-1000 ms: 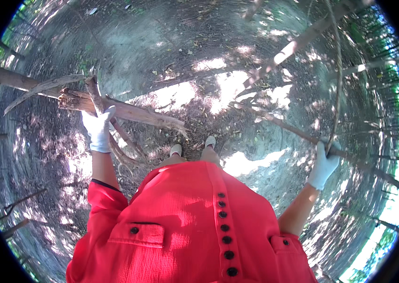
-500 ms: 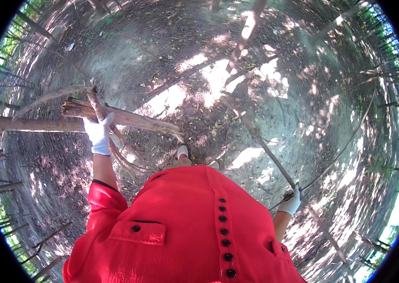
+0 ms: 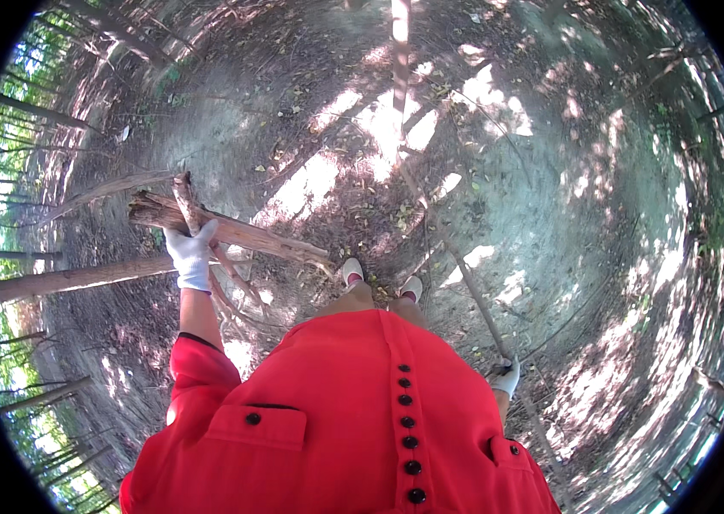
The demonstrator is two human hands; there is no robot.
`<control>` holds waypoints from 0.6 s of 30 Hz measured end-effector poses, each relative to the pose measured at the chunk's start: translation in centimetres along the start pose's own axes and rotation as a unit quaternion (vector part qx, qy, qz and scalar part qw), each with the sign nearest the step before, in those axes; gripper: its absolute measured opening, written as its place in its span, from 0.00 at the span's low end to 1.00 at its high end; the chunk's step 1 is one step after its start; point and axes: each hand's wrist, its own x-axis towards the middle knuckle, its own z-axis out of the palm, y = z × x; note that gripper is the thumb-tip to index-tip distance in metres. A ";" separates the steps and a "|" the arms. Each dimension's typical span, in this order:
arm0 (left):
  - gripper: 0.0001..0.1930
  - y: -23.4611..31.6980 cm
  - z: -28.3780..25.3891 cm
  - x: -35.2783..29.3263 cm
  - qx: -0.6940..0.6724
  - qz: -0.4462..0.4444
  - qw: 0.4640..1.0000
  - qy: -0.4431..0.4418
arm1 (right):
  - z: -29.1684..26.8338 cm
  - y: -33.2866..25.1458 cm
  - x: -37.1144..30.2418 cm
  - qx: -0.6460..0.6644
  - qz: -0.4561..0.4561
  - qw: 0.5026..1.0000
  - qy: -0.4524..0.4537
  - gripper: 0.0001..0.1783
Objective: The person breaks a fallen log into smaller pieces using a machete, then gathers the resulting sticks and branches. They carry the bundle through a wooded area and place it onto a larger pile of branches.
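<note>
My left hand [image 3: 192, 254], in a white glove, is closed around a bundle of dry branches at the left. In the bundle are a thick split log [image 3: 246, 236] with a broken, splintered end and a thinner crooked branch [image 3: 184, 195] crossing it. Low on the right, my right hand [image 3: 506, 377], also white-gloved, grips a long thin branch [image 3: 475, 294]. That branch slants from the ground ahead of me past my right side. The far side of the right hand's fingers is partly hidden.
Bare earth [image 3: 208, 128] with fallen leaves and sun patches lies around. A slim tree trunk [image 3: 400, 60] stands straight ahead, another trunk [image 3: 71, 280] to the left. A pale curved branch [image 3: 109, 188] lies beyond the log. My light shoes [image 3: 351, 271] show below.
My view has turned, so the trunk ahead has shifted left. The left hand with its branches appears slightly further right and lower; the right hand is lower and closer to my body. Both shoes now show.
</note>
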 end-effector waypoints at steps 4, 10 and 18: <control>0.22 -1.0 -0.3 1.1 -0.033 0.026 0.999 -0.016 | 4.7 -1.0 -2.0 -0.078 -0.131 0.988 -0.026 0.11; 0.27 -1.3 -0.6 2.4 -0.030 0.002 0.999 -0.033 | 20.3 -4.3 -11.7 -0.249 -0.315 0.898 -0.179 0.13; 0.17 -0.9 -3.4 2.9 -0.065 -0.036 0.997 -0.013 | 41.4 1.5 -21.7 -0.421 -0.449 0.718 -0.323 0.10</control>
